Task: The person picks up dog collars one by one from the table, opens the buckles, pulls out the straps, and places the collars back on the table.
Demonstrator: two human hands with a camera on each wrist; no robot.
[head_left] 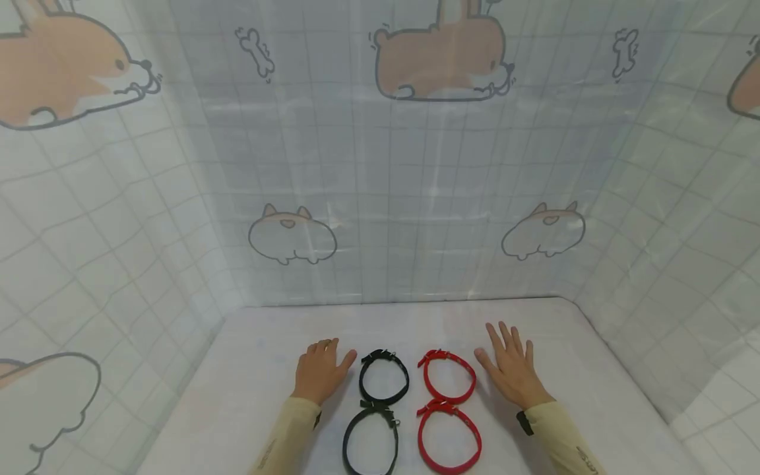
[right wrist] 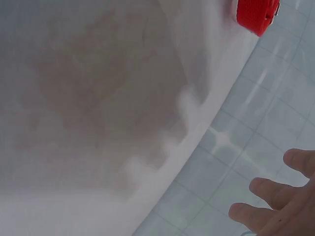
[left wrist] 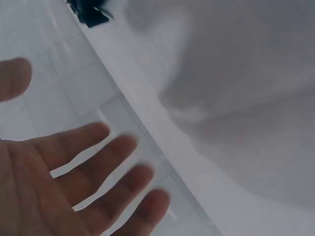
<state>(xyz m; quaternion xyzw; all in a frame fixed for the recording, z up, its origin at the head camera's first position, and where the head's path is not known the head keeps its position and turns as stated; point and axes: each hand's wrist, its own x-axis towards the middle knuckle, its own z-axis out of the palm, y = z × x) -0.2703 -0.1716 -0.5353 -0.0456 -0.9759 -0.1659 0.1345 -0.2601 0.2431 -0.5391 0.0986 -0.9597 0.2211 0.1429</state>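
Two black buckled collars lie in loops on the white table, the upper one (head_left: 380,355) just beyond the lower one (head_left: 377,408). To their right, two red buckled collars form a matching column, an upper (head_left: 442,355) and a lower (head_left: 444,406). My left hand (head_left: 319,371) is beside the upper black collar, fingers relaxed and thumb toward it. On the other side, my right hand (head_left: 512,371) has its fingers spread, right of the upper red collar. Neither hand holds anything. Part of a black collar (left wrist: 91,14) shows in the left wrist view, and a red one (right wrist: 255,14) in the right.
The white table (head_left: 249,369) ends at a back edge against a grid-patterned curtain (head_left: 410,178) with cartoon dogs and bones. Similar sheets hang along the left (head_left: 107,244) and right (head_left: 683,244) sides.
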